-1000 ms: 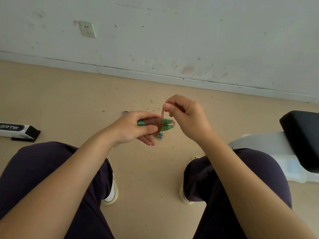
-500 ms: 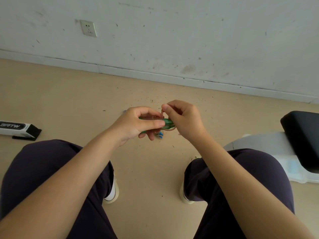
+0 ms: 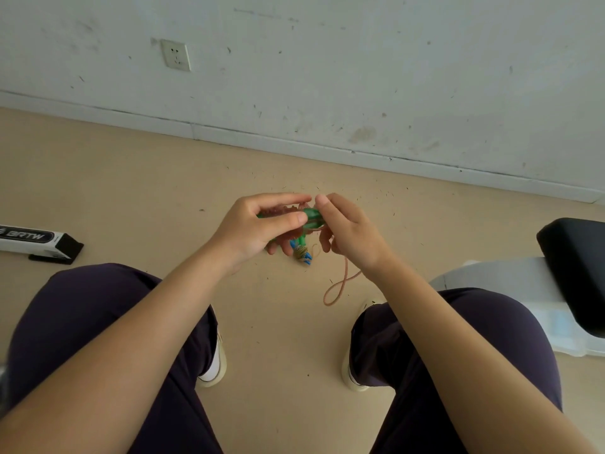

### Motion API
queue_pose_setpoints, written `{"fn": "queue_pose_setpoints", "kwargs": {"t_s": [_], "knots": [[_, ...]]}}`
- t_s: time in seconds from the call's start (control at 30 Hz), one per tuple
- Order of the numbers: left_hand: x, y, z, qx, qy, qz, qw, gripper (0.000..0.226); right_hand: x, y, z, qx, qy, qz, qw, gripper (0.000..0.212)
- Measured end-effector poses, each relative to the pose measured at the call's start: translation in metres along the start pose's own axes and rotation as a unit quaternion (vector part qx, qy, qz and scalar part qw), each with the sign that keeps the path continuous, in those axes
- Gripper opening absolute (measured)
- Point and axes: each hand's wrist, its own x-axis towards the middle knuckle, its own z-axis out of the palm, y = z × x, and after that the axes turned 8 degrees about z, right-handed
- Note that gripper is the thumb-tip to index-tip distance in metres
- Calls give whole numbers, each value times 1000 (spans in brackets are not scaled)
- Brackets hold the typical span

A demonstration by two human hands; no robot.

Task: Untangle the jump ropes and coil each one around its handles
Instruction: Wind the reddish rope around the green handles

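- Fingers of the left hand point(image 3: 252, 229) clamp the green handles point(image 3: 312, 217), rope point(image 3: 340, 283) wound around them.
- Right hand point(image 3: 348, 232) pinches the rope just beside the handles (a loose loop dangles below).
- Risk: slack grip lets the coils spring off.

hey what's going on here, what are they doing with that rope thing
A seated person is winding a jump rope around its handles. The left hand grips the green handles, which already carry several turns of the brownish rope. The right hand pinches the rope near the end of the handles, and a short loose loop hangs below it, not yet wound. A second bundle with blue handles shows just under the hands; whether it lies on the floor is hard to tell.
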Motion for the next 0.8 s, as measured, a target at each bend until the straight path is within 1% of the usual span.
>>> {"fn": "queue_pose_setpoints", "kwargs": {"t_s": [0.1, 0.2, 0.27, 0.3, 0.37, 0.43, 0.47, 0.53, 0.63, 0.73, 0.8], "knots": [[2, 0, 2, -32, 41, -15, 999, 18, 0, 2, 5, 7, -36, 25, 999, 39], [3, 0, 5, -58, 92, -50, 993, 12, 0, 3, 8, -8, -59, 19, 998, 35], [4, 0, 5, -78, 106, -69, 989, 14, 0, 5, 8, -40, -65, 14, 997, 30], [4, 0, 4, -90, 106, -76, 987, 18, 2, 6, 8, -63, -65, 9, 996, 26], [4, -1, 3, -121, 89, -86, 985, 33, 3, 9, 9, -94, -61, -4, 994, 17], [4, 0, 2, -154, 55, -97, 982, 47, 4, 10, 9, -99, -54, -14, 994, 18], [4, 1, 1, -167, 36, -99, 980, 49, 4, 9, 9, -99, -49, -18, 994, 20], [3, 2, -1, -187, 4, -99, 977, 48, 2, 6, 7, -97, -44, -26, 994, 25], [3, 4, -3, -192, 0, -92, 977, 38, 0, 4, 6, -102, -40, -34, 993, 30], [2, 2, -1, -156, 12, -81, 984, 25, -2, 3, 9, -114, -38, -27, 992, 33], [1, 2, 1, -121, 16, -68, 990, 22, -3, 3, 10, -117, -31, -21, 992, 35]]}}
